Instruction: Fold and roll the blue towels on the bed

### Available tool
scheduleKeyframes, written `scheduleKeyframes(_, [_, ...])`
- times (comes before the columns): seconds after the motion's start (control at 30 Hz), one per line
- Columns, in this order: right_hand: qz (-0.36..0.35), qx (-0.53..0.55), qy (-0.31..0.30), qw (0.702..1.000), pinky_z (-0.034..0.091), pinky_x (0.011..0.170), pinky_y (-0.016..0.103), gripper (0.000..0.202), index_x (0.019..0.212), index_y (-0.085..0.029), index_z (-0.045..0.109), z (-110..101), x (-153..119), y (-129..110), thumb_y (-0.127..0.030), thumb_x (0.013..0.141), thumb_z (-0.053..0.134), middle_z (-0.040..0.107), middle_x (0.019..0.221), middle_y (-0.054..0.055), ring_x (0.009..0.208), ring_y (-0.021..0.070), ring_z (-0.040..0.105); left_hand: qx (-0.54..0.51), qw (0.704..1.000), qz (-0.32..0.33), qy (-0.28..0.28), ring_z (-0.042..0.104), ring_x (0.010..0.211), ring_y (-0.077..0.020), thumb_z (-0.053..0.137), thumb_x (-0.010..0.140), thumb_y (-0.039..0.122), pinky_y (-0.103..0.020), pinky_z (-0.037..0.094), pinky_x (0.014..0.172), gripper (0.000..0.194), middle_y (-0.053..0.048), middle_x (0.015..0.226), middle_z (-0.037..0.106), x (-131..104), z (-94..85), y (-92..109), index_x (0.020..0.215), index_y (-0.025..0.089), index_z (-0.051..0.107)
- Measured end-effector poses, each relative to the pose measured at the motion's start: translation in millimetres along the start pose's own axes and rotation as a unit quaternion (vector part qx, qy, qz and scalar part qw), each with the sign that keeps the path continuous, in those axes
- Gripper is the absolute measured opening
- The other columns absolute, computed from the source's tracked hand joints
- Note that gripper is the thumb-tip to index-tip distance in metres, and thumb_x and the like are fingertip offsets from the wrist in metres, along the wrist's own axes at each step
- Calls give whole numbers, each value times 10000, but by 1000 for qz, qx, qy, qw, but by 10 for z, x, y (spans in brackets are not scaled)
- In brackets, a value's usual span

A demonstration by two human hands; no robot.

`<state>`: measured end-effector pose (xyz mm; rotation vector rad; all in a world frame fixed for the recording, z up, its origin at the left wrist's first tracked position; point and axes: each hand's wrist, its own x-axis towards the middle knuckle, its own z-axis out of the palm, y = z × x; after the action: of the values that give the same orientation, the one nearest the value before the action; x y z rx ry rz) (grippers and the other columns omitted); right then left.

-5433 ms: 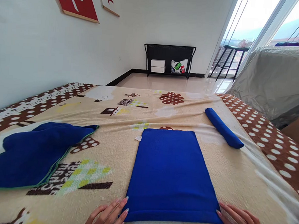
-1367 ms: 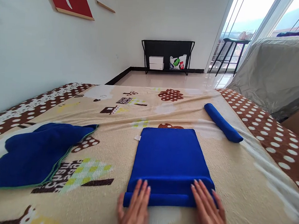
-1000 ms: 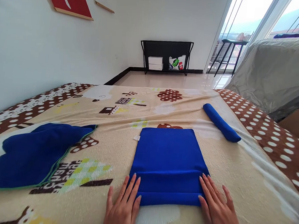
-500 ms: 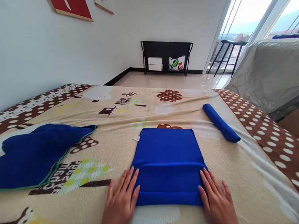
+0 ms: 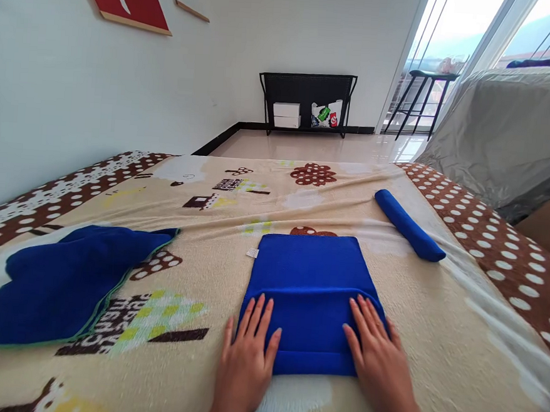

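Note:
A blue cloth (image 5: 312, 271) lies on the blanket in front of me, its near edge folded over in a narrow strip and a crease running across its middle. A small white tag sticks out at its left edge. My left hand (image 5: 248, 348) rests flat on the cloth's near left part, fingers spread. On the near right part lies my right hand (image 5: 378, 345), also flat with its fingers apart. A rolled blue cloth (image 5: 409, 225) sits farther off to the right. At the left is a crumpled dark blue cloth (image 5: 67, 279) with green edging.
Beneath everything spreads a cream patterned blanket (image 5: 215, 252) with brown polka-dot borders. Beyond the bed, a black rack (image 5: 306, 95) holds white boxes and a bag. A dark stool (image 5: 426, 94) stands by the window, near a sheet-covered piece of furniture (image 5: 521, 116).
Both hands have slid inward and slightly forward, from the cloth's side edges onto its surface. The crease across the cloth has shifted away from me.

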<state>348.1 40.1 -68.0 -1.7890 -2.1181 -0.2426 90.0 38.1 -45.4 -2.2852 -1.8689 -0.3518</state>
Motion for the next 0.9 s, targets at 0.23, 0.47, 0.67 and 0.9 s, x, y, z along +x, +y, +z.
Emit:
scheduleKeyframes(0.23, [-27, 38, 44, 998, 272, 1096, 505, 539, 1536, -266, 279, -138, -205, 371, -368, 1016, 381, 366, 1556, 78, 1431, 269, 341, -34, 991, 53, 118, 484, 1348, -245, 503, 978, 252, -512, 220, 1168, 471, -114, 1489, 496, -111, -113, -296, 1445, 219, 453])
scheduleKeyframes(0.47, [-148, 63, 61, 985, 359, 958, 427, 454, 1360, -376, 545, -309, -713, 695, -294, 914, 573, 589, 1351, 20, 1215, 260, 539, -45, 965, 239, 96, 651, 1039, -152, 497, 916, 126, -275, 384, 965, 352, -27, 1131, 735, -486, -459, -570, 1209, 219, 668])
scheduleKeyframes(0.67, [-164, 37, 31, 985, 349, 962, 412, 412, 1317, -333, 579, -209, -658, 842, -313, 906, 592, 673, 1217, -3, 1122, 233, 593, -64, 969, 206, 119, 653, 998, -166, 487, 877, 62, -308, 388, 929, 368, -39, 1093, 740, -424, -361, -528, 1184, 185, 648])
scheduleKeyframes(0.9, [-152, 56, 55, 985, 385, 911, 394, 236, 1127, -348, 678, -148, -483, 909, -391, 900, 629, 688, 1098, 3, 1065, 232, 618, -102, 975, 108, 167, 663, 905, -189, 409, 865, 39, -371, 351, 908, 331, -19, 935, 748, -258, -283, -396, 984, 217, 662])
